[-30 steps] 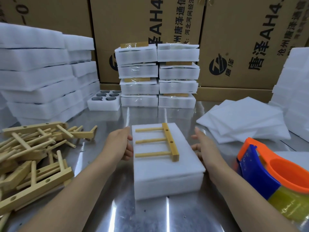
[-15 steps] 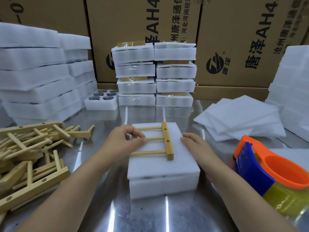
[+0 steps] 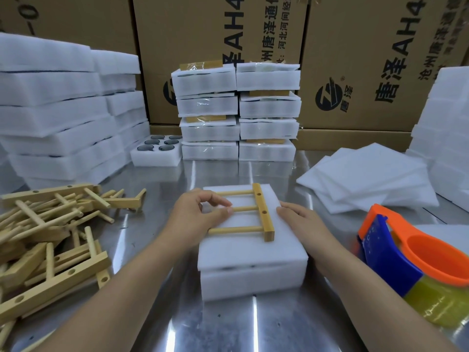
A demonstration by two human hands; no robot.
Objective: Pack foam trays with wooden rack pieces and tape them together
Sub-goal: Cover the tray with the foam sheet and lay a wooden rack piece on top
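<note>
A white foam tray (image 3: pixel 253 283) with a foam sheet lid lies in front of me on the steel table. On top of the lid rests a wooden rack piece (image 3: pixel 264 217): one bar with three dowels pointing left. My left hand (image 3: pixel 195 214) pinches the middle dowel's tip between thumb and fingers. Flat on the foam just right of the bar is my right hand (image 3: pixel 299 219), fingers together and holding nothing. An orange and blue tape dispenser (image 3: pixel 416 260) with yellowish tape stands at the right.
A heap of wooden rack pieces (image 3: pixel 50 235) lies at the left. Stacks of foam trays (image 3: pixel 58 118) stand left and far right, taped packs (image 3: pixel 238 113) at the back centre, loose foam sheets (image 3: pixel 368 176) at the right. Cardboard boxes (image 3: pixel 218 34) form a wall behind.
Both hands moved from the tray's sides onto its top. My left hand took hold of the middle dowel; my right hand came to rest beside the bar.
</note>
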